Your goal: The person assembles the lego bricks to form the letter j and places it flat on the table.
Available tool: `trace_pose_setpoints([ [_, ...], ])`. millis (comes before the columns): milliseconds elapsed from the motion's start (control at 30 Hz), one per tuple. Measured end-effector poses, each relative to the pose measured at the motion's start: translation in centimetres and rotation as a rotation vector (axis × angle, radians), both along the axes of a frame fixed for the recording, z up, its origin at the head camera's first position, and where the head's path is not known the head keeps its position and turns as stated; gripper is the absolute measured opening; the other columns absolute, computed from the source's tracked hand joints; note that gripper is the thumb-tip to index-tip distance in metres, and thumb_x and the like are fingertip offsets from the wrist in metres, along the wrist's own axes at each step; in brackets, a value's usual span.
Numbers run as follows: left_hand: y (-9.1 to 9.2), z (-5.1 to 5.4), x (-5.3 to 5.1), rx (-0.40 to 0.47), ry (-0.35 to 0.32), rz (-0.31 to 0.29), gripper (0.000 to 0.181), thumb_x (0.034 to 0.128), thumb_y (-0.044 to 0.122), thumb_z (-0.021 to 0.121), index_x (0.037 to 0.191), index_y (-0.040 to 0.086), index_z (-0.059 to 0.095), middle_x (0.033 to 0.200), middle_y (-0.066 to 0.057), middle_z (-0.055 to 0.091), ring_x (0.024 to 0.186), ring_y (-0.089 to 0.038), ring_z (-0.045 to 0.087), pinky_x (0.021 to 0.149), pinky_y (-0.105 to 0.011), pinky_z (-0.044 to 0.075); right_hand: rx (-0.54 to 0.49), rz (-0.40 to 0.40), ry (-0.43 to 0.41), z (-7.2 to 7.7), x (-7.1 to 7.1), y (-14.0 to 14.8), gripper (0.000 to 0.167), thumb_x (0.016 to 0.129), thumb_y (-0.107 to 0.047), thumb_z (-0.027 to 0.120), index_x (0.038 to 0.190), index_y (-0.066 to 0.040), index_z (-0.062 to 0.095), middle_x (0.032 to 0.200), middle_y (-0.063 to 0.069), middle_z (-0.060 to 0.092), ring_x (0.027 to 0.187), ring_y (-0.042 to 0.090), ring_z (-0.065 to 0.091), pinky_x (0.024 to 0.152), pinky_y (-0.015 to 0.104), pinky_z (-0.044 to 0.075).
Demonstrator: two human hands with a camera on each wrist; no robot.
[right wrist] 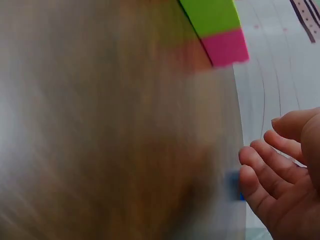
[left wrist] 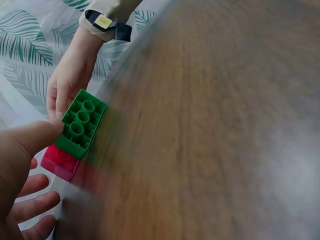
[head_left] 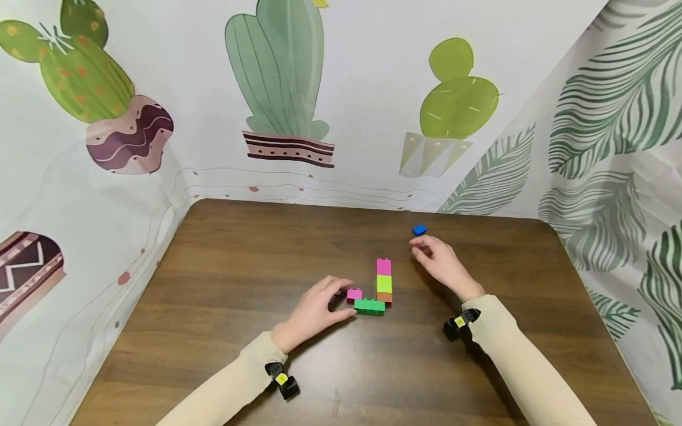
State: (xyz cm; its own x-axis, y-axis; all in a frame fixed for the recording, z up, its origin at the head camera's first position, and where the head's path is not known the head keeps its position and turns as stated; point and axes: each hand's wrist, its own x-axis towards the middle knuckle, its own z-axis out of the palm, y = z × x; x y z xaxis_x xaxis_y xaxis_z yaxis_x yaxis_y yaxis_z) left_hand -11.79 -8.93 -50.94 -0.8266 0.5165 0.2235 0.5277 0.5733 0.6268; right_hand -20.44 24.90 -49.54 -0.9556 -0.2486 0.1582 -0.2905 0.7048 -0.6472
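Observation:
In the head view my left hand (head_left: 314, 310) is beside a green toy brick (head_left: 369, 306) and a small pink brick (head_left: 354, 294). The left wrist view shows the thumb at the green brick's edge; whether it touches I cannot tell. That brick's hollow underside (left wrist: 82, 122) faces me, with the pink brick (left wrist: 60, 162) behind. My right hand (head_left: 442, 263) has loosely bent fingers and holds nothing. Just beyond its fingertips lies a small blue brick (head_left: 419, 229), largely hidden by the fingers in the right wrist view.
Between the hands stands a stack with a pink brick (head_left: 383, 267) on top, a lime brick (head_left: 384, 284) below it and an orange brick (head_left: 384, 297) at the bottom. The brown wooden table (head_left: 240, 254) meets a cactus-patterned cloth (head_left: 367, 118) at its back edge.

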Motion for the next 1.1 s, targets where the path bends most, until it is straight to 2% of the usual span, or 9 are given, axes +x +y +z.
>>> trace_pose_setpoints([
  [233,-1.1,0.0,0.4,0.011,0.028,0.019,0.054,0.0901,0.034,0.084,0.135,0.012,0.065,0.122,-0.004,0.067,0.109,-0.019,0.065,0.092,-0.041,0.055,0.102,0.005,0.139,0.5,-3.0,1.7,0.023,0.100,-0.004,0.064,0.122,0.004,0.065,0.110,0.023,0.066,0.092,0.036,0.064,0.083,0.052,0.052],
  [400,-2.0,-0.3,0.5,0.014,0.047,0.049,0.047,0.0908,0.029,0.083,0.132,0.011,0.067,0.120,-0.004,0.069,0.108,-0.019,0.066,0.092,-0.042,0.055,0.223,0.010,0.120,0.5,-4.3,2.8,0.036,0.100,-0.002,0.063,0.136,0.004,0.060,0.127,0.027,0.058,0.104,0.041,0.063,0.092,0.057,0.051],
  [500,-2.6,-0.5,0.6,0.020,0.062,0.057,0.044,0.0910,0.026,0.083,0.129,0.011,0.069,0.120,-0.004,0.069,0.108,-0.019,0.066,0.091,-0.042,0.055,0.268,0.030,0.082,0.3,-4.5,3.2,0.040,0.101,-0.003,0.061,0.140,0.004,0.059,0.134,0.027,0.057,0.114,0.045,0.062,0.098,0.060,0.049],
  [600,-3.1,-0.6,0.7,0.026,0.078,0.066,0.041,0.0909,0.024,0.083,0.127,0.010,0.070,0.118,-0.004,0.070,0.106,-0.020,0.067,0.090,-0.043,0.055,0.279,0.046,0.075,-0.1,-4.6,3.3,0.037,0.103,-0.004,0.061,0.138,0.005,0.061,0.132,0.027,0.060,0.118,0.045,0.062,0.101,0.060,0.048],
  [967,-4.0,-0.4,0.7,0.004,0.087,0.097,0.033,0.0939,0.022,0.080,0.124,0.011,0.071,0.115,-0.003,0.070,0.104,-0.018,0.066,0.087,-0.042,0.056,0.241,0.060,0.072,-0.1,-3.7,2.0,0.030,0.102,-0.012,0.066,0.128,0.004,0.069,0.118,0.021,0.068,0.101,0.036,0.065,0.091,0.054,0.052],
  [1100,-4.1,-0.4,0.7,-0.008,0.096,0.104,0.032,0.0944,0.021,0.079,0.123,0.010,0.071,0.114,-0.004,0.070,0.104,-0.019,0.066,0.087,-0.042,0.057,0.228,0.088,0.075,-0.3,-3.7,1.4,0.028,0.101,-0.011,0.069,0.124,0.004,0.070,0.116,0.021,0.069,0.103,0.036,0.066,0.093,0.054,0.052],
])
